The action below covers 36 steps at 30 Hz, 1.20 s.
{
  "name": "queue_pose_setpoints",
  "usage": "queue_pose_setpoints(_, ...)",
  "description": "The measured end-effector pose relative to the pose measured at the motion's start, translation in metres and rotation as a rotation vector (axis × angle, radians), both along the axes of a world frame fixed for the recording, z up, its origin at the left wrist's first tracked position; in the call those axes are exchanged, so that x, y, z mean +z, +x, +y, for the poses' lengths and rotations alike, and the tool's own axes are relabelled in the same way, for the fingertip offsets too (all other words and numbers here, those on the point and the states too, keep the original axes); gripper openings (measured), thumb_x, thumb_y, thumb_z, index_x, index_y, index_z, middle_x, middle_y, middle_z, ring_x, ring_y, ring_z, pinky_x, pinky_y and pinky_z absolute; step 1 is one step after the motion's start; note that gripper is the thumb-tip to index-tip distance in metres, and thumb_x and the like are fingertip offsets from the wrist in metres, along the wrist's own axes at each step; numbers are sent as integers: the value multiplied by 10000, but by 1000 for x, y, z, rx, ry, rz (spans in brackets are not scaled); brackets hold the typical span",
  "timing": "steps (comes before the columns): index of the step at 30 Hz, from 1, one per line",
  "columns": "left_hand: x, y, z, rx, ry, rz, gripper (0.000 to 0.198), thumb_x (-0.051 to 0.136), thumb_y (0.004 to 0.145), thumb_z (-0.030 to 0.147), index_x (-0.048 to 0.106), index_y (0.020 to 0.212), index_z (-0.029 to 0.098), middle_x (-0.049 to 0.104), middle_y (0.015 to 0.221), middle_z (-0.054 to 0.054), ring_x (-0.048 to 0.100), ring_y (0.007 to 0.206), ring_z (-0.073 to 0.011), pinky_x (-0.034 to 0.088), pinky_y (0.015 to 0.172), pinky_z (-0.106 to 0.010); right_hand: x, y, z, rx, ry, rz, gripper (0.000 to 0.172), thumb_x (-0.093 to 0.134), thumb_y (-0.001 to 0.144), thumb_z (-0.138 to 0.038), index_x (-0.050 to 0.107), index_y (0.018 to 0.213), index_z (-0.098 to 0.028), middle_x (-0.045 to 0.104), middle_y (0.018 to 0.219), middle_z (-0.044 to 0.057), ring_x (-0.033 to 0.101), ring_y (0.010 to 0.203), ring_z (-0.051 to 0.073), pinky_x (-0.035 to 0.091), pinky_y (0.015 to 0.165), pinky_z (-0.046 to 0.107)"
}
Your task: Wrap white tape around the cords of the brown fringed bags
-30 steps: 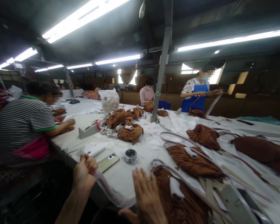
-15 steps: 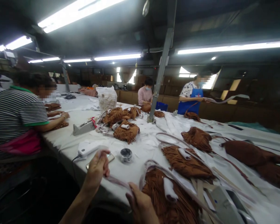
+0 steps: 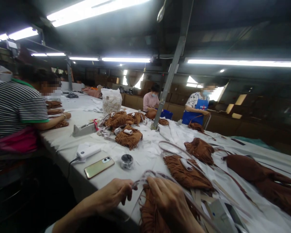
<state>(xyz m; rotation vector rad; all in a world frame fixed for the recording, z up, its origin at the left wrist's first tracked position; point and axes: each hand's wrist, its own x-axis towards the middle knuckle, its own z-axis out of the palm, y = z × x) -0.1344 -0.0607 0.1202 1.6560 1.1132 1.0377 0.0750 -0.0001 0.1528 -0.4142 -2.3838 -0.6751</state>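
Note:
My left hand is closed in a pinch on a clear plastic-wrapped strap at the near table edge. My right hand lies on a brown fringed bag just to the right, its fingers curled over the strap loop and the fringe. Another brown fringed bag with a white paper roll on it lies just beyond.
A phone, a white device with a cable and a small round tin lie to the left on the white table. More fringed bags, a tape dispenser and a metal post stand farther back. Three people work around the table.
My left hand has moved right from beside the phone to meet my right hand. My right hand went from raised and open to resting on the bag and strap.

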Motion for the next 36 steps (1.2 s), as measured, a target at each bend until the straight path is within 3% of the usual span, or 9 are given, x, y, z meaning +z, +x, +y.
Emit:
queue_pose_setpoints(5, 26, 20, 18, 1, 173, -98, 505, 483, 805, 634, 631, 907, 162, 563, 695, -28, 481, 625, -156, 388, 592, -237, 19, -11, -1, 112, -90, 35, 266, 317, 926, -67, 569, 986, -130, 650, 753, 57, 626, 671, 147, 461, 617, 234)
queue_pose_setpoints(12, 32, 44, 47, 300, -9, -668, 572, 391, 781, 733, 458, 1011, 214, 236, 441, 144, 101, 360, -61, 91, 362, -179, 8, -8, 16, 81, -923, 137, 228, 358, 921, -161, 584, 896, -148, 615, 623, -17, 563, 518, 90, 424, 489, 153)
queue_pose_setpoints(17, 26, 37, 56, 189, 177, -384, 576, 446, 766, 720, 542, 911, 171, 275, 454, 109, 187, 395, -73, 117, 400, -216, 3, 13, 30, -28, -273, 93, 272, 408, 846, -74, 575, 1055, -125, 672, 877, 103, 638, 784, 197, 536, 723, 307)
queue_pose_setpoints(22, 49, 33, 55, 154, 291, -179, 402, 528, 846, 531, 556, 970, 150, 335, 475, 94, 225, 440, -76, 142, 437, -225, 62, 27, 32, -29, 172, -24, 382, 324, 844, 10, 571, 1107, -115, 623, 1125, 164, 586, 1049, 247, 462, 936, 443)
queue_pose_setpoints(25, 84, 34, 46, 215, 328, -317, 312, 608, 819, 451, 573, 938, 164, 373, 491, 80, 243, 443, -71, 158, 433, -204, 95, 20, 23, -1, -162, 56, 280, 386, 850, -42, 591, 1013, -143, 653, 986, 113, 619, 874, 206, 511, 800, 363)
queue_pose_setpoints(28, 124, 33, 32, 233, 381, -504, 288, 711, 733, 384, 616, 894, 165, 371, 441, 78, 229, 384, -53, 129, 400, -189, 105, 7, 5, 60, -928, 20, 51, 521, 839, -164, 571, 844, -171, 568, 693, -19, 513, 577, 99, 430, 513, 185)
queue_pose_setpoints(31, 147, 27, 20, 249, 416, -674, 293, 800, 602, 251, 655, 833, 142, 344, 392, 83, 179, 345, -28, 69, 372, -175, 102, 4, -3, 119, -1454, -170, 169, 588, 826, -284, 533, 707, -177, 422, 566, -69, 381, 487, 53, 297, 416, 141)
queue_pose_setpoints(33, 148, 22, 17, 301, 432, -695, 290, 805, 565, 170, 665, 817, 136, 362, 377, 77, 188, 336, -24, 68, 361, -166, 104, 13, 5, 71, -1304, -123, 303, 619, 805, -380, 504, 615, -174, 353, 511, -73, 320, 455, 49, 244, 403, 160)
queue_pose_setpoints(36, 136, 17, 23, 412, 432, -606, 253, 791, 595, 167, 662, 812, 145, 407, 388, 62, 238, 345, -33, 102, 360, -154, 108, 35, 28, -82, -656, 143, 378, 573, 824, -434, 487, 559, -178, 392, 499, -47, 350, 464, 71, 243, 448, 207)
